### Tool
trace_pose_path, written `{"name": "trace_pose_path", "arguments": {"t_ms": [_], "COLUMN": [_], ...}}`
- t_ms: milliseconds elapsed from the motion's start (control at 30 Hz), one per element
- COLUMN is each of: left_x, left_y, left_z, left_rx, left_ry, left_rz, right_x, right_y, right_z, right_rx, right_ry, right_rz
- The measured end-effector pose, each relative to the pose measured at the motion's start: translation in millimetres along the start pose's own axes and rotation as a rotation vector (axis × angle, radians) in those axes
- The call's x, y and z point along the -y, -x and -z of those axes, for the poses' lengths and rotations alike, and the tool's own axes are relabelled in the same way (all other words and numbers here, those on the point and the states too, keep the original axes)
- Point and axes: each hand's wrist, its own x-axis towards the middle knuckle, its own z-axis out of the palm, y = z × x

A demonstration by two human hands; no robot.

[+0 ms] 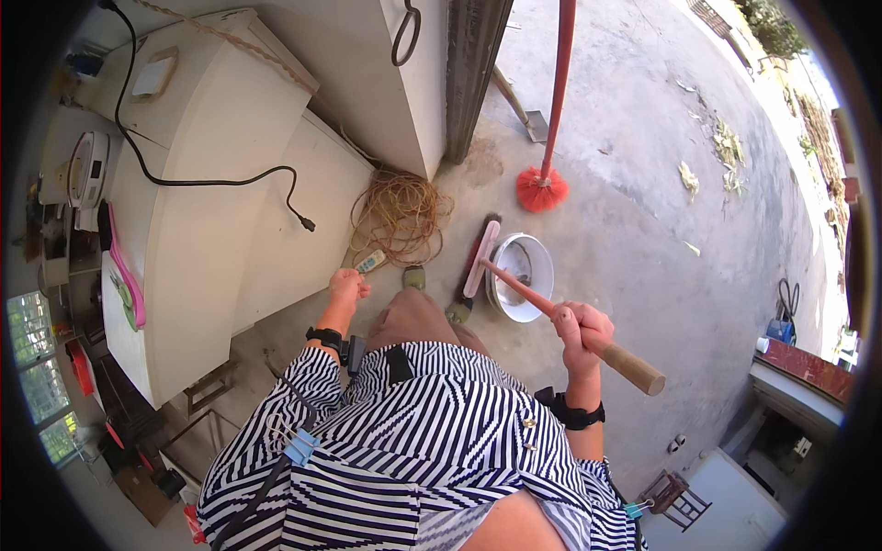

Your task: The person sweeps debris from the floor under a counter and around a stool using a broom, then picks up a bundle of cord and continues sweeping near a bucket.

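My right hand [582, 334] is wrapped around the handle of a broom [482, 258]. The handle is red with a bare wooden end that sticks out past my fist. The pink broom head, with dark bristles, is tilted beside a white bucket [552, 275]. A small dark thing, too unclear to name, lies inside the bucket. My left hand [349, 284] hangs with curled fingers near a power strip [371, 262], and nothing shows in it. That strip lies by a tangled heap of tan cord [400, 210] on the floor.
A red round-headed brush [542, 189] on a long red pole stands beyond the bucket, near a metal-bladed tool [536, 126]. To the left is a cream cabinet [193, 275] with a black cable [227, 183] and pink-handled tool [127, 268]. A small wooden stool [668, 492] is at lower right.
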Motion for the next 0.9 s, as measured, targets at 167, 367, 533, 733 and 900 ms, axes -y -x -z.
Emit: {"name": "trace_pose_path", "arguments": {"t_ms": [167,367,533,733,900], "left_x": [36.5,40.1,39.4,47.8,30.8], "left_y": [-13.5,-14.0,-14.3,-15.4,-23.8], "left_z": [9.1,25.8,21.1,21.4,21.9], "left_rx": [0.032,0.01,0.022,0.047,0.01], "left_ry": [0.013,0.131,0.078,0.057,0.036], "left_rz": [0.068,0.168,0.091,0.152,0.129], "right_x": [-15.5,-33.8,-36.2,-38.4,-39.0], "right_y": [5.1,13.1,22.3,32.0,40.8], "right_z": [16.3,13.7,21.8,32.2,37.9], "right_rx": [0.072,0.042,-0.019,-0.074,-0.091], "right_ry": [0.079,0.158,0.098,0.069,0.016], "right_rz": [-0.052,0.018,0.026,0.038,0.059]}}
